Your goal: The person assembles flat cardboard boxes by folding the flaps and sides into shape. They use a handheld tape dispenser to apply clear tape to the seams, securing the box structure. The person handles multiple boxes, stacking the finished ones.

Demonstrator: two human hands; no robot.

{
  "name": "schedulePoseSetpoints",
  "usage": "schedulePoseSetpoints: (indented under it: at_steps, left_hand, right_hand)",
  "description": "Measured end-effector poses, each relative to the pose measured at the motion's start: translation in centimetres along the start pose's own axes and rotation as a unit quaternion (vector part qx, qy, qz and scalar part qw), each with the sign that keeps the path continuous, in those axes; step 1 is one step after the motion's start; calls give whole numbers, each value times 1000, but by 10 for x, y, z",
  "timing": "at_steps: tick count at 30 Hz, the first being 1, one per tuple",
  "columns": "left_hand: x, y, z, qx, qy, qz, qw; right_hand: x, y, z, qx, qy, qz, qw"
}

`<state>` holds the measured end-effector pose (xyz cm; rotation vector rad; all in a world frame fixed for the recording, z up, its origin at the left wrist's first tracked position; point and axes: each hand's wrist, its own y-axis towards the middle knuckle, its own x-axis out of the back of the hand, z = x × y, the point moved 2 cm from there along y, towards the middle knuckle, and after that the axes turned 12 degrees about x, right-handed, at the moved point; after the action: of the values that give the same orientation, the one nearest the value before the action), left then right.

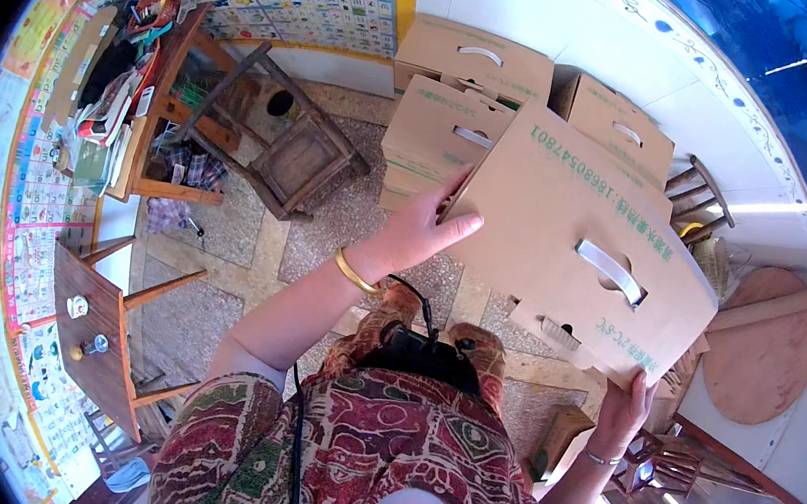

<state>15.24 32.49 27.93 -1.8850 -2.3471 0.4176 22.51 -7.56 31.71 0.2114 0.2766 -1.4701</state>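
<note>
A brown cardboard carton (551,200) with green print and a white plastic carry handle (610,272) is in front of me, tilted to the right. My left hand (418,234) grips its left edge, thumb on the near face and the other fingers mostly hidden behind the cardboard. At the lower right corner, my right hand (624,412) is closed around the edge, with its fingertips partly out of sight. A slotted flap (555,333) sticks out along the carton's near side. Just beyond it stand similar stacked cartons (447,128) with handles.
Left of the stack is a wooden chair (299,159) on the tiled floor. A wooden desk (170,82) piled with books lines the left wall, near a small brown table (91,335). At right, a round board (765,347) leans on the wall. An open carton (562,438) lies near my right arm.
</note>
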Motion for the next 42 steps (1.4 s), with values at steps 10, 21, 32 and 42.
schedulePoseSetpoints:
  at_steps: [10,21,32,42]
  left_hand:
    - [50,44,-31,-54,-13,-92,994]
    - [133,154,-48,-47,-54,-218,973]
    - [231,240,-18,-15,-14,-238,971]
    - [257,272,19,-17,-20,-186,982]
  right_hand:
    - [-71,96,-25,-10,-9,56,998]
    - [-180,278,-85,-91,-6,152,984]
    - [-264,348,-162,-117,-33,129,984]
    - [-237,381,-248,18,-158,172,972]
